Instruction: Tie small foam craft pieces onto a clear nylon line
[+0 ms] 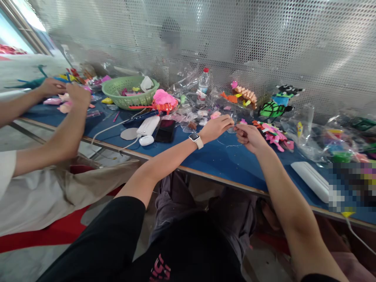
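My left hand (220,127), with a watch (195,139) on its wrist, reaches over the blue table (217,160), its fingers pinched together. Fingertip to fingertip with it, my right hand (249,137) is closed in a pinch too. Whatever sits between the fingers is too small to make out. Just beyond them lie crumpled see-through plastic bags (188,117) and small pink pieces. Right of my right hand is a pile of pink and red soft pieces (274,135). A thin pale thread (233,145) lies on the table below my hands.
A green basket (129,103), a black phone (165,131), a white power bank (148,126) and a white earbud case (146,140) are to the left. A bottle (203,84) stands behind. At right lies a white case (310,180). A co-worker's hands (78,94) work at far left.
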`<action>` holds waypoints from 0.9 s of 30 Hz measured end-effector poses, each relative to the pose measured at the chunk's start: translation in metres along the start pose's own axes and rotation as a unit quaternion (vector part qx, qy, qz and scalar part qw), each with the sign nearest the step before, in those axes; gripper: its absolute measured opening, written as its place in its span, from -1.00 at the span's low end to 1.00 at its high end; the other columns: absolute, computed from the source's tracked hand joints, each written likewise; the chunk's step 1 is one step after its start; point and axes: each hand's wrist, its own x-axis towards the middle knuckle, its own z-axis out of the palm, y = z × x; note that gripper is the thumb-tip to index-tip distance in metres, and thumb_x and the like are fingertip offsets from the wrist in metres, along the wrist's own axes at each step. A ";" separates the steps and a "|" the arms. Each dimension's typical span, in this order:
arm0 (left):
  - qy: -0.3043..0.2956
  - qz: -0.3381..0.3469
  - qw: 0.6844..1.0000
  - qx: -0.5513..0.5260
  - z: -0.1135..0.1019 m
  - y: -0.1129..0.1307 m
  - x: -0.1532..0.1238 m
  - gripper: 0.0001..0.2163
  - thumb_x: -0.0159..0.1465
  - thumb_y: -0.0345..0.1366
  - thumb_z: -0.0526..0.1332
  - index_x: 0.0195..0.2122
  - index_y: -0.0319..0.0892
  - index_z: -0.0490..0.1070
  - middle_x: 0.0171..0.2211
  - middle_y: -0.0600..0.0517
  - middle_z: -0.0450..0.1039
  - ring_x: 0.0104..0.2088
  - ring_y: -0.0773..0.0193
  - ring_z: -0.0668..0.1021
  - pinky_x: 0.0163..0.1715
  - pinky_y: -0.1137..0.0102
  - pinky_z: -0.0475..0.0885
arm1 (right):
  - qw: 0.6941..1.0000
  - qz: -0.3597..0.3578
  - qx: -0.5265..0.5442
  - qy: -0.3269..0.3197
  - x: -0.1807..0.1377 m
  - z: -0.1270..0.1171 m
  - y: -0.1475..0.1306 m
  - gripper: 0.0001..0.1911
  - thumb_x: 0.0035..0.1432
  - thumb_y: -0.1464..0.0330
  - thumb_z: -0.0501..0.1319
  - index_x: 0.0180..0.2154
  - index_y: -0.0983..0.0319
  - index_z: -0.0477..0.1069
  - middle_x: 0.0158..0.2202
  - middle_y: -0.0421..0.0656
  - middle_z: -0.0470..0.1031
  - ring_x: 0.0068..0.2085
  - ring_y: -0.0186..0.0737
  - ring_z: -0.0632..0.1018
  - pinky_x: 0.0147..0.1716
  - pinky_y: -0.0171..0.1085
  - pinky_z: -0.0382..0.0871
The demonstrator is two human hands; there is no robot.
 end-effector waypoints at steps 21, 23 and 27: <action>0.104 0.024 0.989 -0.099 -0.003 -0.011 0.000 -0.67 0.68 -0.07 0.12 -0.09 -0.08 0.62 -0.15 -0.05 0.71 -0.11 0.14 0.72 -0.06 0.21 0.60 | 0.987 -0.135 -0.089 -0.025 0.009 -0.001 0.007 -0.47 0.05 -0.12 0.57 -0.39 0.16 0.51 -0.59 -0.39 0.25 -0.62 -0.48 0.08 -0.65 -0.33 -0.09; 0.091 0.018 0.991 -0.094 -0.003 -0.013 0.001 -0.69 0.67 -0.09 0.14 -0.09 -0.08 0.61 -0.14 -0.05 0.71 -0.11 0.15 0.72 -0.08 0.23 0.59 | 0.974 -0.173 -0.147 0.001 0.009 -0.001 0.005 -0.46 0.04 -0.14 0.57 -0.41 0.17 0.51 -0.57 -0.34 0.32 -0.57 -0.44 0.18 -0.61 -0.33 0.00; 0.089 0.013 0.991 -0.098 -0.003 -0.010 0.002 -0.74 0.66 -0.16 0.17 -0.10 -0.11 0.59 -0.16 -0.05 0.70 -0.12 0.15 0.71 -0.06 0.22 0.59 | 0.932 -0.249 -0.257 0.053 0.007 -0.001 0.004 -0.57 0.15 -0.02 0.50 -0.40 0.19 0.53 -0.52 -0.28 0.38 -0.49 -0.39 0.28 -0.51 -0.30 0.13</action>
